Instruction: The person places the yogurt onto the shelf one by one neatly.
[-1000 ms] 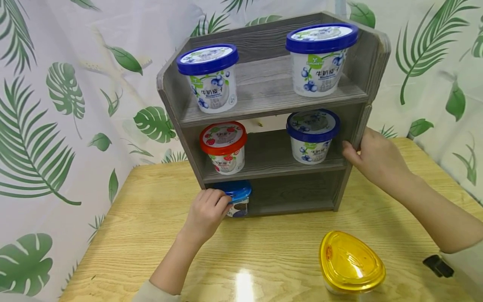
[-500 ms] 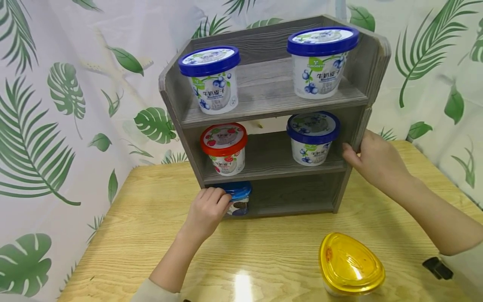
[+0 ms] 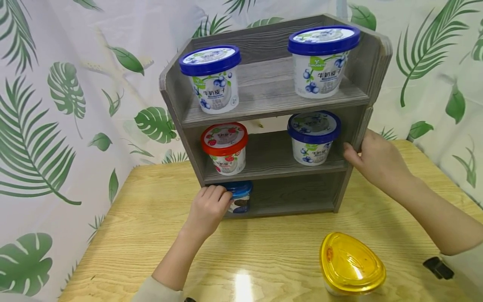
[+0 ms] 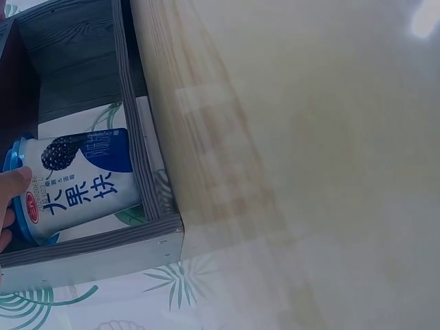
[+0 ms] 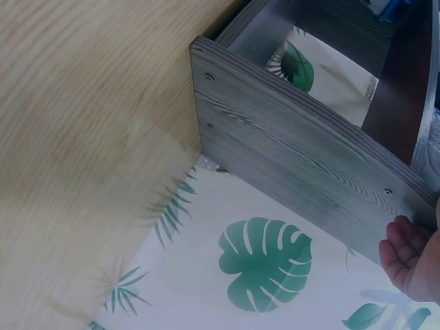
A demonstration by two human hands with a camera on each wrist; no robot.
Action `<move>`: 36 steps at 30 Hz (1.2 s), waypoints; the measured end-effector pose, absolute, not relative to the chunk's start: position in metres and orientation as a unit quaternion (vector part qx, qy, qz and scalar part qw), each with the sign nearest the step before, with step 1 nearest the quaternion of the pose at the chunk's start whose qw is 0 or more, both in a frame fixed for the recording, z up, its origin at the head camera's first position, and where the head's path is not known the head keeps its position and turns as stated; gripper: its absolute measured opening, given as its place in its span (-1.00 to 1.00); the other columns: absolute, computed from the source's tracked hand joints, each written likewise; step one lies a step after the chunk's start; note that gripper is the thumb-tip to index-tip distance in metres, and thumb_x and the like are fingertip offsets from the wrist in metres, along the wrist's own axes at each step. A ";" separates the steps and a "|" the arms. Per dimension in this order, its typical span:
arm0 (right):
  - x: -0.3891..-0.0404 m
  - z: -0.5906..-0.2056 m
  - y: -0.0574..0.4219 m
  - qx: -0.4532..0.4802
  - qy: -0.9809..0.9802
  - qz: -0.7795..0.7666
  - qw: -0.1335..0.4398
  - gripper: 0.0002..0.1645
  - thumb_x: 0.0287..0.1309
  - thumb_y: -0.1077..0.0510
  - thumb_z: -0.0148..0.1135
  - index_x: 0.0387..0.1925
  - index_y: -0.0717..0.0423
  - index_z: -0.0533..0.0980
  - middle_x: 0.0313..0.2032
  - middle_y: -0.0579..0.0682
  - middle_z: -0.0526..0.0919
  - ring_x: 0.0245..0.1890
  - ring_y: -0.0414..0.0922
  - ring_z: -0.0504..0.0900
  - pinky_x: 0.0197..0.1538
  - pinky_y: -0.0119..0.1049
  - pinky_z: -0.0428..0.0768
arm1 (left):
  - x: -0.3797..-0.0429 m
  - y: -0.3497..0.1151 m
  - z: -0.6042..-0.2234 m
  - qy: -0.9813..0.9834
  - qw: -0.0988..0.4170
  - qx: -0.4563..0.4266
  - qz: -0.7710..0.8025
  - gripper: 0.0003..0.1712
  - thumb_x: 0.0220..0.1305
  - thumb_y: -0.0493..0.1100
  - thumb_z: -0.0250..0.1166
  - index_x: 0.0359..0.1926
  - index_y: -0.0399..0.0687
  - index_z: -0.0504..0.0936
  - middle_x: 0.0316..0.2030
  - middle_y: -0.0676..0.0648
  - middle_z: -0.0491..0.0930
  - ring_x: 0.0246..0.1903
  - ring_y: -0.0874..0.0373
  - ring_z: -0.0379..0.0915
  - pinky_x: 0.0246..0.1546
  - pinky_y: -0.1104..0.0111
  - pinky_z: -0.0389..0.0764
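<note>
In the head view my left hand point(image 3: 211, 209) holds a yogurt cup point(image 3: 240, 204) by its blue lid, at the left end of the grey wooden shelf's bottom level. The left wrist view shows the thumb point(image 4: 15, 182) pressed on the lid's rim and a dark berry printed on the white and blue cup point(image 4: 75, 185). My right hand point(image 3: 381, 161) grips the right side of the shelf point(image 3: 364, 130), thumb at its front edge and fingers beyond it. Those fingers point(image 5: 405, 247) lie curled at the outer face of the side panel point(image 5: 295, 130) in the right wrist view.
Two blue-lidded tubs point(image 3: 215, 88) point(image 3: 318, 73) stand on the top level. Below are a red-lidded tub point(image 3: 228, 157) and another blue-lidded tub point(image 3: 313, 144). A yellow-lidded container point(image 3: 352, 264) stands at the table's point(image 3: 271, 251) front right. Leaf-patterned cloth point(image 3: 94, 84) hangs behind.
The blue-lidded yogurt cup has slid a little deeper into the bottom level, with my left hand still on it. My right hand keeps its place on the shelf's side.
</note>
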State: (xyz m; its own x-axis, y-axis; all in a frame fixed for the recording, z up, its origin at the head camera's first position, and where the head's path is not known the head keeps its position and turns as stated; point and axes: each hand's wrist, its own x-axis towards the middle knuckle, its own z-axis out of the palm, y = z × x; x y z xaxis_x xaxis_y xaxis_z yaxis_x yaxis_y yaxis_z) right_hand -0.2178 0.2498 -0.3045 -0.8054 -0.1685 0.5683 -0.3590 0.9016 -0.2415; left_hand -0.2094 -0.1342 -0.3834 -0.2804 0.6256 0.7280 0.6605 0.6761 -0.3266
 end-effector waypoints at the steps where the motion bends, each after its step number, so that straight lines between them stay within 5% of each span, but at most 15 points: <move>1: -0.218 -0.305 0.250 0.141 -0.934 0.171 0.279 -0.73 0.17 0.14 0.07 -0.35 0.35 0.39 -0.52 0.23 0.49 -0.53 0.12 0.52 -0.49 0.07 0.46 | -0.209 -0.134 -0.383 -0.800 0.445 -0.402 -0.020 -0.80 0.03 -0.20 0.44 -0.39 -0.18 0.58 -0.45 -0.08 0.58 -0.44 0.07 0.52 -0.34 0.30 0.58; 16: -0.217 -0.307 0.251 0.144 -0.933 0.170 0.283 -0.72 0.17 0.15 0.08 -0.32 0.37 0.40 -0.50 0.24 0.51 -0.51 0.13 0.54 -0.47 0.08 0.47 | -0.207 -0.131 -0.381 -0.782 0.465 -0.413 -0.036 -0.58 -0.21 0.00 0.56 -0.45 -0.12 0.55 -0.48 -0.04 0.52 -0.45 0.09 0.52 -0.40 0.31 0.54; 36: -0.217 -0.306 0.250 0.152 -0.927 0.166 0.300 -0.74 0.14 0.14 0.08 -0.39 0.34 0.37 -0.56 0.20 0.46 -0.57 0.11 0.49 -0.52 0.05 0.44 | -0.203 -0.116 -0.378 -0.783 0.440 -0.437 -0.052 -0.50 -0.21 0.17 0.52 -0.41 -0.11 0.59 -0.49 0.00 0.54 -0.48 0.15 0.51 -0.44 0.41 0.53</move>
State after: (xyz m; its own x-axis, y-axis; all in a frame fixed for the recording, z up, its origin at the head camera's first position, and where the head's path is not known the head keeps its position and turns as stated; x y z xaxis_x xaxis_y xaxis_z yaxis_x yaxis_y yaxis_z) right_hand -0.2174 0.2495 -0.3062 -0.7742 -0.1812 0.6065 -0.3808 0.8987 -0.2176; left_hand -0.2028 -0.1156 -0.3776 -0.2311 0.6388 0.7338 0.7295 0.6128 -0.3037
